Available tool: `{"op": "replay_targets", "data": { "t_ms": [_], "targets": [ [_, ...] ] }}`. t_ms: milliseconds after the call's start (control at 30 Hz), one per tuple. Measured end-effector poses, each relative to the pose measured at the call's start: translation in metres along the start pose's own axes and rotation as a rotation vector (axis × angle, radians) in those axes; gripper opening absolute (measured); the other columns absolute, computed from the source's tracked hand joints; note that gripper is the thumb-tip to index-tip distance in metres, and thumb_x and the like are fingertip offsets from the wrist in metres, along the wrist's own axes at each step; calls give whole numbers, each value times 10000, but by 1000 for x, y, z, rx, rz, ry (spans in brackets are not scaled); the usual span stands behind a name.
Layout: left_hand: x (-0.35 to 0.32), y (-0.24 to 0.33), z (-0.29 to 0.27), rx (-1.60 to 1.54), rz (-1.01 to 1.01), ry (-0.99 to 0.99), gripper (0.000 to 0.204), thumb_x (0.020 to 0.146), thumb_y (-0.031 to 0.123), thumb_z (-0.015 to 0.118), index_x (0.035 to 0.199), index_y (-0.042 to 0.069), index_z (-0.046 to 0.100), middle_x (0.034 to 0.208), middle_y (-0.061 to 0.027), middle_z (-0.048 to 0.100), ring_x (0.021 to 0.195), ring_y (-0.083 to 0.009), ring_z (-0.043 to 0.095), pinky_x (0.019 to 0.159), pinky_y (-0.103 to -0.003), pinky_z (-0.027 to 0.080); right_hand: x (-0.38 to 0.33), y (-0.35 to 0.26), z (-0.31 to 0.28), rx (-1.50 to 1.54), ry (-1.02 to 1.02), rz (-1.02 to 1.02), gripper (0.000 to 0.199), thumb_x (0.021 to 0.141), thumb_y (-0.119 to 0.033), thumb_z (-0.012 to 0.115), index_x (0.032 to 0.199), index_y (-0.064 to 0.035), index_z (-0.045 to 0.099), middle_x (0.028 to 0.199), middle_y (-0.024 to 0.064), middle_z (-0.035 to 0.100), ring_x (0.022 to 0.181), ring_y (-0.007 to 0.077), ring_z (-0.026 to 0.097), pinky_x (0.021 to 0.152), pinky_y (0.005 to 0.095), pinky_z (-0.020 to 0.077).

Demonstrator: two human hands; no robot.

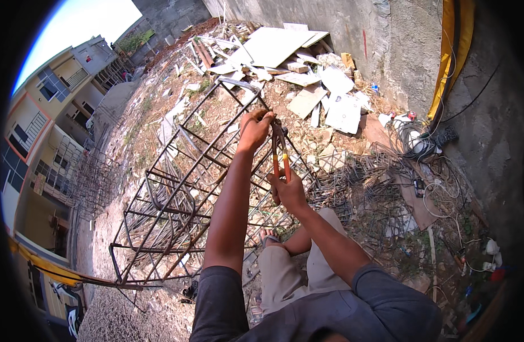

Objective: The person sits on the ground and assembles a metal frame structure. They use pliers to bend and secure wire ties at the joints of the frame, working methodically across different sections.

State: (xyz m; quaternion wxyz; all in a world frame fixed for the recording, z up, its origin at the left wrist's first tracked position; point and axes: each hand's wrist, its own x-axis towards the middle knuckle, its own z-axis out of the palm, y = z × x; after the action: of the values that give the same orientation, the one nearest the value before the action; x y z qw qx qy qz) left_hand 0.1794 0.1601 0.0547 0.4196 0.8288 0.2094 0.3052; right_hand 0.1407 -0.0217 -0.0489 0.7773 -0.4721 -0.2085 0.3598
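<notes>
A long cage of steel reinforcing bars (pixel 176 210), with rectangular hoops along it, stretches out in front of me. My left hand (pixel 254 130) is at its upper right bar, thumb and fingers pinched together; what they hold is too small to make out. Right beside those fingertips are the jaws of a pair of end-cutting pincers (pixel 279 142), set at a bar joint. The orange and yellow handles of the pincers are gripped from below by my right hand (pixel 288 191), its fingers closed around them.
Boards and broken slabs (pixel 273 48) lie piled by the concrete wall (pixel 410 57). Tangled wire and thin rods (pixel 353 185) cover the ground to the right, near coiled cables (pixel 413 139). A yellow strap (pixel 444 62) hangs at right. Rubble lies underfoot; houses (pixel 51 131) line the left.
</notes>
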Motion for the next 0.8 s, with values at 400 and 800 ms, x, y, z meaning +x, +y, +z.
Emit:
{"op": "replay_targets", "data": {
  "t_ms": [400, 800],
  "targets": [
    [4, -6, -1, 63, -35, -15, 302, 918, 133, 672, 1153, -46, 733, 1086, -208, 761, 986, -271, 729, 907, -352, 543, 2, -29, -58, -1242, 336, -655, 663, 925, -254, 704, 1453, 17, 407, 1185, 247, 607, 963, 397, 691, 793, 497, 567],
    [-1, 4, -2, 28, -58, -58, 287, 957, 144, 665, 1201, 4, 721, 980, -57, 740, 801, -114, 632, 711, -280, 523, 41, -23, -110, 449, -469, 221, 517, 1037, -384, 615, 1403, -32, 520, 1157, 128, 699, 839, 146, 714, 579, 234, 516]
  ]
}}
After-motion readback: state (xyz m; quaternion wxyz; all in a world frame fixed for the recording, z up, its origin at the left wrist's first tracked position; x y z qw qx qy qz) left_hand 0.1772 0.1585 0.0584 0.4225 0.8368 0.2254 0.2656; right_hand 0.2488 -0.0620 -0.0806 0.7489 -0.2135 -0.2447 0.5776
